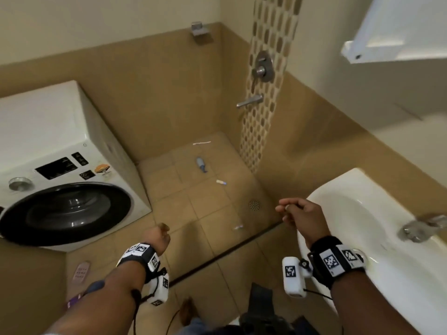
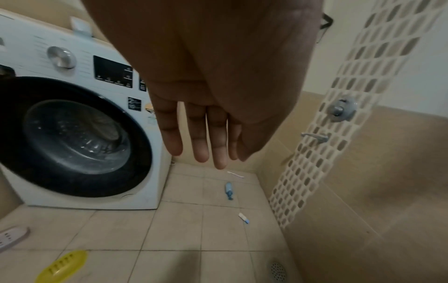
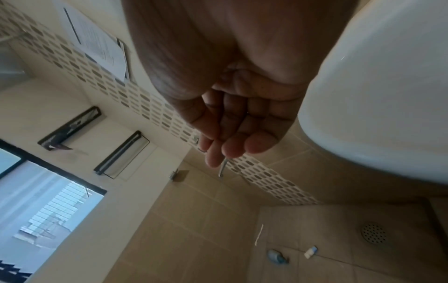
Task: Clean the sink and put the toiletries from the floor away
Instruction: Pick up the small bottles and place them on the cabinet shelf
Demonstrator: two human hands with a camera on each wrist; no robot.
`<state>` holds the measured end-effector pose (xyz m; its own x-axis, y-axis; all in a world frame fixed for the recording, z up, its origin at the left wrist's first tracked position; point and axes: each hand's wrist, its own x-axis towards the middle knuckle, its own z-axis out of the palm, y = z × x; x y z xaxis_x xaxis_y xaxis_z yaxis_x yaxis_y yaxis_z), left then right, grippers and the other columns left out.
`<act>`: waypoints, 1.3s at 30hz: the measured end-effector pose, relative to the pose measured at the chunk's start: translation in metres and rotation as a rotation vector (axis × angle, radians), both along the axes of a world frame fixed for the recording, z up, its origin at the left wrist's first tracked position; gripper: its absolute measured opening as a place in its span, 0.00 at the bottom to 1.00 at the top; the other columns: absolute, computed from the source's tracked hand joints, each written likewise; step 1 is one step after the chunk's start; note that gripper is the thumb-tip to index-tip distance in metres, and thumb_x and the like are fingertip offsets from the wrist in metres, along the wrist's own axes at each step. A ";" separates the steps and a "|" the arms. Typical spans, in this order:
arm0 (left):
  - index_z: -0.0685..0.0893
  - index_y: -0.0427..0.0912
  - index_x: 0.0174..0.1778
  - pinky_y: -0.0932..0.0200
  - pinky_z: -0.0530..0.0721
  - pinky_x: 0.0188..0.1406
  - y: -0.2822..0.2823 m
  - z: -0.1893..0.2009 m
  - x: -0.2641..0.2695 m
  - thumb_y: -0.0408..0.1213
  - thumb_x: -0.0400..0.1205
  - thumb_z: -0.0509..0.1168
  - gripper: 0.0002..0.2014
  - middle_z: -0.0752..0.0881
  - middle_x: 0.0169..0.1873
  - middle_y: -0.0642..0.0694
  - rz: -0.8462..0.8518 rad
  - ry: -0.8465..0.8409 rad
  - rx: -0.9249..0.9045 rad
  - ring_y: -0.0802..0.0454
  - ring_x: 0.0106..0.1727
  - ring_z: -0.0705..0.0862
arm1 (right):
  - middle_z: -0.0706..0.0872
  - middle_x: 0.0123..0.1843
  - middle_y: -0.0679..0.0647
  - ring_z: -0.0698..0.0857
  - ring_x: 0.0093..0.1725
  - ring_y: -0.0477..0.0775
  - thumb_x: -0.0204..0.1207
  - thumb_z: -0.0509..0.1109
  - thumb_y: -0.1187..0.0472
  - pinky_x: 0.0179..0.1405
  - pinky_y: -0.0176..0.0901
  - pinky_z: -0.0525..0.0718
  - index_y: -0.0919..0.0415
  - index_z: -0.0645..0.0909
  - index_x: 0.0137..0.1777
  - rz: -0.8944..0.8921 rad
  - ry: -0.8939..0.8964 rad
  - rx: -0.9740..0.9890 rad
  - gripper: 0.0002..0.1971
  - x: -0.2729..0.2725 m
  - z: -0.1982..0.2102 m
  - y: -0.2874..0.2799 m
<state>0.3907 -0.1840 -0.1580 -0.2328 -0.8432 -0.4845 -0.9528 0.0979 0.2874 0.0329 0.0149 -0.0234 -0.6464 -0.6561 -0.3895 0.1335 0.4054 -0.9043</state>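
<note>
Toiletries lie on the tan floor tiles: a white toothbrush (image 1: 202, 143) (image 2: 235, 174) farthest away, a blue bottle (image 1: 201, 164) (image 2: 229, 191) on its side, and a small white tube (image 1: 221, 182) (image 2: 243, 218) with a blue cap. The white sink (image 1: 338, 197) (image 3: 375, 95) is at the right. My left hand (image 1: 160, 234) (image 2: 206, 157) hangs over the floor beside the washing machine, fingers straight and empty. My right hand (image 1: 287, 210) (image 3: 227, 151) hovers just left of the sink's rim with loosely curled fingers that hold nothing.
A white front-loading washing machine (image 1: 60, 165) fills the left. A pink soap dish (image 1: 81, 272) and a yellow soap dish (image 2: 61, 266) lie on the near floor. A floor drain (image 1: 254, 205) sits near the sink. The shower valve (image 1: 262, 66) and spout (image 1: 250, 101) are on the far wall.
</note>
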 end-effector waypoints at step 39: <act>0.86 0.52 0.56 0.57 0.84 0.48 -0.357 -0.045 0.003 0.44 0.84 0.68 0.07 0.91 0.45 0.49 0.097 0.118 0.204 0.51 0.47 0.89 | 0.88 0.33 0.59 0.77 0.24 0.52 0.83 0.62 0.70 0.17 0.35 0.72 0.71 0.86 0.49 0.013 -0.118 0.485 0.10 -0.047 -0.215 -0.416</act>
